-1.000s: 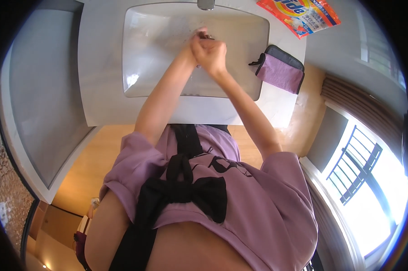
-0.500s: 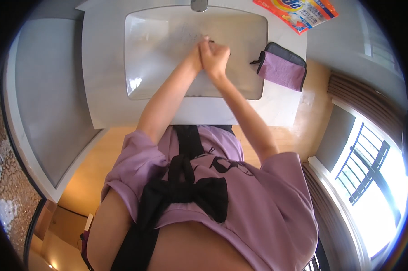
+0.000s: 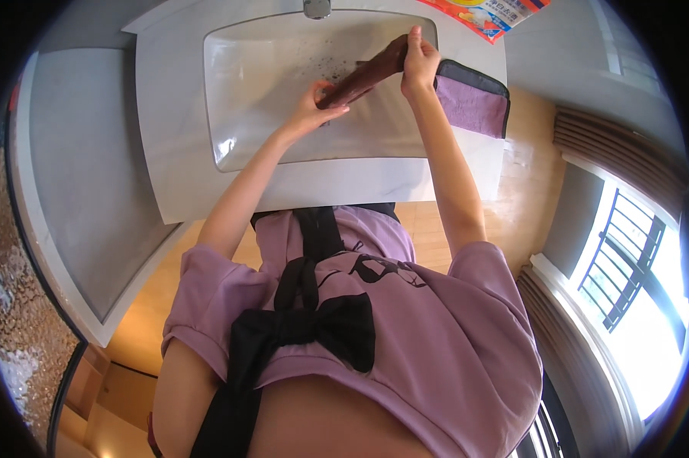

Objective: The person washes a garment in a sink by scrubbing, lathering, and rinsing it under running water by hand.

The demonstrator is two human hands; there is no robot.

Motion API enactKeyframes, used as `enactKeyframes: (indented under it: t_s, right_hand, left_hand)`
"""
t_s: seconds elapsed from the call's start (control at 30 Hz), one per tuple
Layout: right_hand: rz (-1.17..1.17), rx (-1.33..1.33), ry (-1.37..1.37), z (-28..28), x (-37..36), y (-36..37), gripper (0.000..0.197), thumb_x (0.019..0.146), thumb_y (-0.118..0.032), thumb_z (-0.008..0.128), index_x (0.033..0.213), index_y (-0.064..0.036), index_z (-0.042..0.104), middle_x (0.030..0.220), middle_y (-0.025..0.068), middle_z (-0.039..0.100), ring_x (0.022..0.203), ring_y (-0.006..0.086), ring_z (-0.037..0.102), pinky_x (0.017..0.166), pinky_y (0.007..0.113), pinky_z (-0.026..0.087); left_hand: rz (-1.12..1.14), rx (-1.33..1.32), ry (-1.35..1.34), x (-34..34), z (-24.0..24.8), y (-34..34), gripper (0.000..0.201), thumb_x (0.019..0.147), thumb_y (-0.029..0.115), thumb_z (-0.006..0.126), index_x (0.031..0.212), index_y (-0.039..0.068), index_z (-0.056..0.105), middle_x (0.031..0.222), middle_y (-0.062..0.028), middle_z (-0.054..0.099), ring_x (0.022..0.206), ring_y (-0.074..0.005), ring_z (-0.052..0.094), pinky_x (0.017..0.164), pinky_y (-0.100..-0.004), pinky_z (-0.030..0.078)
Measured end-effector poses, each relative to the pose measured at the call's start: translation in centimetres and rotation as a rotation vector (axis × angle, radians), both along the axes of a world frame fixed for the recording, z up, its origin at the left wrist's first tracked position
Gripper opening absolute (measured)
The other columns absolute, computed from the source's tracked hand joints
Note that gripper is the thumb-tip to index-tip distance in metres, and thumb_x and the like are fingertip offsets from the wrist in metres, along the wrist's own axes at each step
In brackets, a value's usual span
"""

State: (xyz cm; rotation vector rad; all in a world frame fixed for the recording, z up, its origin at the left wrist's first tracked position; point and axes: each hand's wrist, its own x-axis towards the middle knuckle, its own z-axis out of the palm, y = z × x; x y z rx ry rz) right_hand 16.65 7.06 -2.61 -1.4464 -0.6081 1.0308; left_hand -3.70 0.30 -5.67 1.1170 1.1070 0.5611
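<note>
A wet-looking dark brown cloth (image 3: 369,78), gathered into a long strip, is stretched at a slant over the white sink basin (image 3: 237,133). My right hand (image 3: 419,65) grips its upper right end near the basin's right edge, thumb pointing up. The lower left end lies in my left hand (image 3: 312,113), whose fingers and thumb curve around it over the middle of the basin. Small dark specks show on the basin floor behind the cloth.
A metal faucet (image 3: 317,9) stands at the basin's far edge. On the counter (image 3: 172,153), to the right, lie a purple fabric piece with black edging (image 3: 472,107) and an orange-and-blue detergent bag (image 3: 488,15). A barred window (image 3: 619,252) is farther right.
My hands were clasped together over the basin, hiding what they held. They have moved apart, the right one up and rightward, the left one down and leftward, with the brown cloth drawn out between them.
</note>
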Motion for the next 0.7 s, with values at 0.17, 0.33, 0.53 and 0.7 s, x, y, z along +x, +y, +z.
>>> enactKeyframes:
  t_s: [0.17, 0.33, 0.53, 0.7]
  right_hand:
    - [0.006, 0.090, 0.228, 3.0, 1.2, 0.7, 0.038, 0.086, -0.034, 0.046, 0.069, -0.0003, 0.050, 0.066, 0.0098, 0.055, 0.060, 0.0177, 0.051, 0.058, 0.029, 0.044]
    - [-0.139, 0.217, 0.275, 4.1, 2.8, 2.3, 0.040, 0.087, -0.035, 0.044, 0.067, -0.0007, 0.047, 0.061, 0.0091, 0.052, 0.056, 0.0199, 0.050, 0.054, 0.031, 0.045]
    - [0.059, 0.124, 0.046, 4.2, -1.0, -1.0, 0.029, 0.083, -0.020, 0.049, 0.059, -0.0032, 0.051, 0.059, 0.0022, 0.052, 0.053, 0.0090, 0.046, 0.050, 0.023, 0.039]
    - [0.446, 0.429, -0.691, 5.4, -10.1, -7.5, 0.012, 0.065, -0.017, 0.061, 0.063, -0.0060, 0.060, 0.058, 0.0131, 0.056, 0.053, 0.0277, 0.055, 0.057, 0.031, 0.046]
  left_hand:
    - [-0.174, -0.069, 0.112, -1.3, 0.6, 1.6, 0.038, 0.066, 0.038, 0.068, 0.079, 0.004, 0.058, 0.070, -0.0010, 0.054, 0.064, -0.0078, 0.050, 0.049, -0.0218, 0.038]
    - [-0.123, -0.078, 0.113, -2.2, 1.6, 1.7, 0.035, 0.068, 0.039, 0.065, 0.075, 0.004, 0.060, 0.065, 0.0009, 0.053, 0.060, -0.0068, 0.047, 0.055, -0.0212, 0.036]
    - [0.682, -0.512, -0.663, -0.8, 2.1, 2.0, 0.031, 0.078, 0.034, 0.050, 0.095, 0.009, 0.054, 0.079, -0.0036, 0.058, 0.070, -0.0202, 0.056, 0.062, -0.0345, 0.046]
    - [0.518, -0.612, -0.558, 1.5, 2.0, 1.5, 0.030, 0.081, 0.040, 0.043, 0.081, 0.011, 0.050, 0.075, -0.0048, 0.055, 0.071, -0.0185, 0.055, 0.065, -0.0341, 0.046]
